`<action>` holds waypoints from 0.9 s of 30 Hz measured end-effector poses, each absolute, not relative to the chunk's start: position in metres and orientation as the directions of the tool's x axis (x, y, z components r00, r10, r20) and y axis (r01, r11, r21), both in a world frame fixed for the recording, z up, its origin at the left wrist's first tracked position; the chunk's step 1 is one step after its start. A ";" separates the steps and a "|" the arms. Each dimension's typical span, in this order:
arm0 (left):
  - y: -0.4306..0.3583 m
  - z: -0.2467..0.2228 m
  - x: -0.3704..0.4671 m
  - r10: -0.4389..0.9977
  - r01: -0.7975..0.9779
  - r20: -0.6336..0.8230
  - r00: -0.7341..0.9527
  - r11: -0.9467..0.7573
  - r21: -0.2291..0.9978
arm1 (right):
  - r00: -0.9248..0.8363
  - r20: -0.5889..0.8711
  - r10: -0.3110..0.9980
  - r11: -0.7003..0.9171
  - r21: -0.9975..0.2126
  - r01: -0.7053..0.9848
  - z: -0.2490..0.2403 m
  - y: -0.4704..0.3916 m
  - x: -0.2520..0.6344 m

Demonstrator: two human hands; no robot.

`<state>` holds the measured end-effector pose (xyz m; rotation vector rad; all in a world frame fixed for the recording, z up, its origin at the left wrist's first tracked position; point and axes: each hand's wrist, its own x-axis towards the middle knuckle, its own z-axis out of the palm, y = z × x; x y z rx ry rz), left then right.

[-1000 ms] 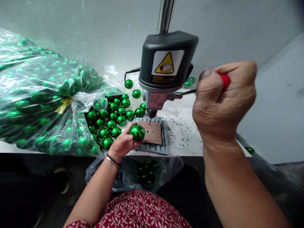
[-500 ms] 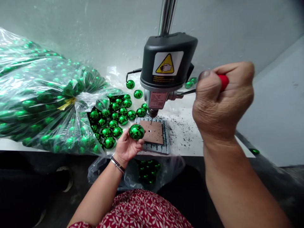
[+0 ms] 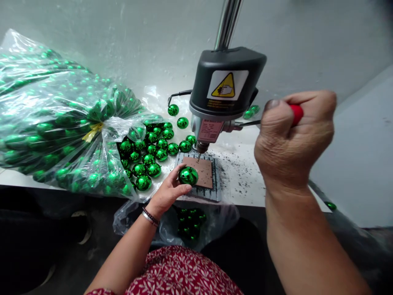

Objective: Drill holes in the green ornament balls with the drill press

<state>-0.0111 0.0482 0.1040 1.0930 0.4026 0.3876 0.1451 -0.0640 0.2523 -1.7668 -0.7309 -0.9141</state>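
Note:
My left hand (image 3: 172,189) holds a shiny green Christmas ball (image 3: 188,175) between thumb and fingers, over the near left part of a brown board (image 3: 205,174). That board lies on the grey slotted base plate (image 3: 211,196) of a small drill press (image 3: 229,82). Just beyond the ball, the thin drill bit (image 3: 199,157) points down at the board, apart from the ball. On the right, my right hand (image 3: 294,139) is closed around the red knob (image 3: 297,114) of the drill press's lever.
A big clear plastic bag (image 3: 55,135) of green balls, with a yellow tie (image 3: 93,132), fills the left of the white table (image 3: 242,180). Loose balls (image 3: 150,159) lie beside it. Dark shavings litter the table. Below its edge hangs another open bag (image 3: 215,221) with balls.
My left hand has turned the ball and shifted it slightly right and nearer, with the thumb now on the near side. My right hand stays on the knob. The camera view has shifted a little.

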 end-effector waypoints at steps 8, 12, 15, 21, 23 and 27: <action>0.046 0.104 -0.012 0.521 -0.110 -0.099 0.848 0.356 0.928 | 0.543 0.837 0.068 -0.336 -0.493 0.802 0.251 -0.064 0.144; 0.046 0.106 -0.013 0.539 -0.125 -0.106 0.835 0.374 0.919 | 0.540 0.840 0.061 -0.332 -0.493 0.804 0.251 -0.064 0.145; 0.049 0.103 -0.015 0.548 -0.115 -0.112 0.829 0.362 0.925 | 0.538 0.840 0.065 -0.319 -0.493 0.809 0.251 -0.064 0.145; 0.057 0.105 -0.021 0.562 -0.130 -0.098 0.821 0.352 0.927 | 0.534 0.844 0.051 -0.334 -0.490 0.806 0.249 -0.064 0.147; 0.063 0.114 -0.024 0.569 -0.111 -0.135 0.811 0.376 0.920 | 0.526 0.849 0.056 -0.343 -0.478 0.809 0.248 -0.065 0.147; 0.086 0.150 -0.036 0.587 -0.001 -0.288 0.757 0.442 0.897 | 0.444 0.891 0.090 -0.330 -0.395 0.858 0.250 -0.067 0.148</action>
